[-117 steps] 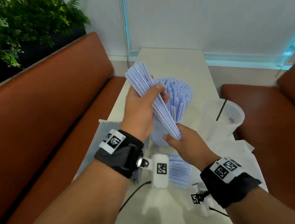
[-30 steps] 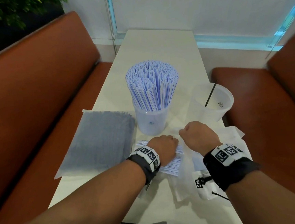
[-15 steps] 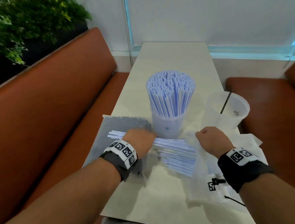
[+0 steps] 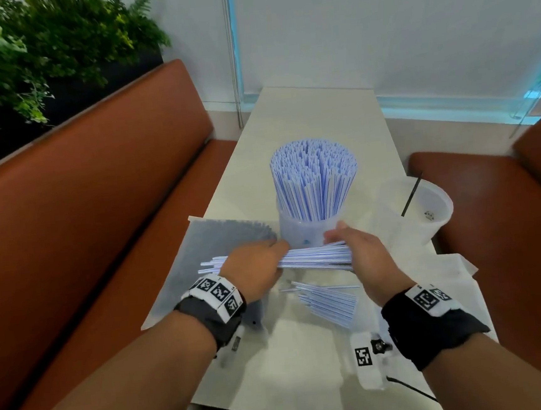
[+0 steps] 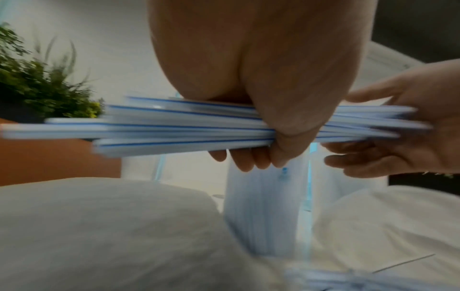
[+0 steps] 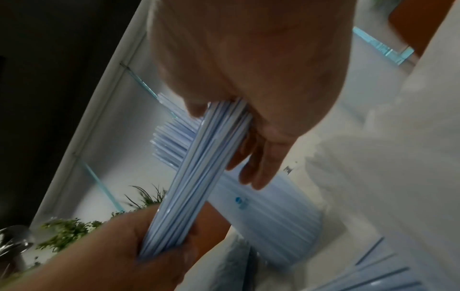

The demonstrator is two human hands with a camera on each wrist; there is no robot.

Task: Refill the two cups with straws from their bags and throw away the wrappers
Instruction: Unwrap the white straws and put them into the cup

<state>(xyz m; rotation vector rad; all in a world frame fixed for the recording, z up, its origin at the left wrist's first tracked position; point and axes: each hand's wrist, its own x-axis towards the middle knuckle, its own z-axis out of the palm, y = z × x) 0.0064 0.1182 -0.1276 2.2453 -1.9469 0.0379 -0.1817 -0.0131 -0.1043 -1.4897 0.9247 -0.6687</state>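
Held bundle (image 4: 315, 259): white straws with blue stripes, lying level above the worktop (image 4: 313, 116), just in front of the full cup; its left ends jut out past the left hand.
Left hand (image 4: 255, 270): grip closed round the bundle near its middle, fingers curled under and thumb over, seen plainly in the left wrist view (image 5: 271, 110).
Right hand (image 4: 365, 255): grip closed on the bundle's right end, thumb on top and fingers beneath; in the right wrist view (image 6: 248, 88) the fingertips reach past the straws.
Full cup (image 4: 310, 230): translucent, upright near the middle of the worktop, packed with standing blue-striped straws (image 4: 314, 181) that fan out above its rim.
Second cup (image 4: 420, 211): translucent, upright by the worktop's right edge, holding a single thin dark straw (image 4: 411, 199) that leans on its rim.
Loose straws (image 4: 330, 304): a smaller pile lying flat on the worktop under the held bundle, toward the near edge.
Unopened bag (image 4: 215, 262): grey and flat, at the worktop's left edge, partly under the left hand.
Wrapper (image 4: 452, 274): clear crumpled plastic along the right edge, near the right wrist.
Surroundings: brown bench seats (image 4: 98, 193) on both sides, green plants (image 4: 36, 52) behind the left one.
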